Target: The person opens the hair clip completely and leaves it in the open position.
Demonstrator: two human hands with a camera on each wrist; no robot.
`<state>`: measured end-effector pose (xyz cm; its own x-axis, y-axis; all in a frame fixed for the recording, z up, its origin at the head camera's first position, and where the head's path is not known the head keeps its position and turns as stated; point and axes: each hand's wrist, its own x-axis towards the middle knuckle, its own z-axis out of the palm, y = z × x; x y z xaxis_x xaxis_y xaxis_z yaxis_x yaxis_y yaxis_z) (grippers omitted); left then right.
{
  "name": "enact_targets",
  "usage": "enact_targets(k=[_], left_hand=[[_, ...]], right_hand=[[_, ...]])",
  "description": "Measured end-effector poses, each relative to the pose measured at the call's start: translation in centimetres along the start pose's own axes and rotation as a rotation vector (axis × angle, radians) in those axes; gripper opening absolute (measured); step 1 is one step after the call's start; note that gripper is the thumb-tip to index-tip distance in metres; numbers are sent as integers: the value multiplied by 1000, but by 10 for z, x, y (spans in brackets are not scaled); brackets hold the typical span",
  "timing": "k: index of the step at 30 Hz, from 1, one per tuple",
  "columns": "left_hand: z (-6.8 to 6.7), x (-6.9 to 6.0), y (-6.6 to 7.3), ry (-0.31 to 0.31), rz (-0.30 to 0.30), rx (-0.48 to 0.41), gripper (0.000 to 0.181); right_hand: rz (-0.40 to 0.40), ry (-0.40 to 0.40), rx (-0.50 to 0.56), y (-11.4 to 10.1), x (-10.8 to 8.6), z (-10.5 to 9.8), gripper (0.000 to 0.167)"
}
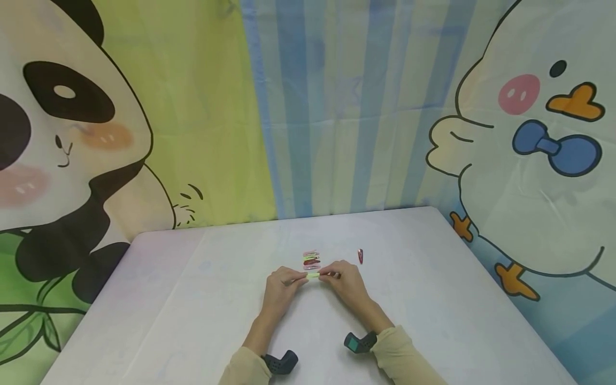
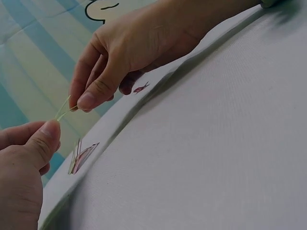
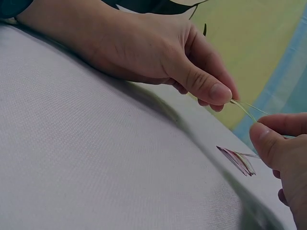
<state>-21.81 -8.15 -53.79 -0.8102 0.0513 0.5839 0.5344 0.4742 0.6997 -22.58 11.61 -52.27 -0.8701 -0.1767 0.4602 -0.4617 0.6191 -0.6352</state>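
A yellow-green snap hair clip (image 1: 313,275) is held level between both hands just above the table. My left hand (image 1: 280,291) pinches one end between thumb and forefinger, and the right hand (image 1: 346,284) pinches the other. In the left wrist view the two strips of the clip (image 2: 61,112) spread apart in a V. Just beyond the hands lies a stack of several hair clips (image 1: 311,261) in pink, red and yellow-green, set side by side. A single red hair clip (image 1: 360,256) lies apart, to the right of them.
The white-covered table (image 1: 216,310) ends at a back edge against a hanging cloth (image 1: 327,107) with stripes and cartoon animals. Dark devices are strapped to both wrists, including the left wrist band (image 1: 281,362) and the right one (image 1: 360,342).
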Motion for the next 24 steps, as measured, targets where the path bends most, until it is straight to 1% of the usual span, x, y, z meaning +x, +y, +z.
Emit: enact_targets(k=[6,7,10,13,18,21,24], left_hand=[[2,0,-3,16,95,106,16],[2,1,-3,18,105,125,16],[2,1,-2,11,111,179,16],[3,1,-1,-9,87,228,14],[5,0,-1,-72,31,299,13],[6,-1,2,-127,-15,338,12],[6,-3,4,-174,-73,342,12]], right_hand=[[-78,51,-51,0,1,2,10],[-82,52,-62,0,1,2,10],[-102,58,-96,0,1,3,10],[-102,48,-136,0,1,3,10],[-48,5,-194,2,0,4,9],[-21,-16,-203,2,-2,4,9],[-5,-35,-201,2,-3,4,9]])
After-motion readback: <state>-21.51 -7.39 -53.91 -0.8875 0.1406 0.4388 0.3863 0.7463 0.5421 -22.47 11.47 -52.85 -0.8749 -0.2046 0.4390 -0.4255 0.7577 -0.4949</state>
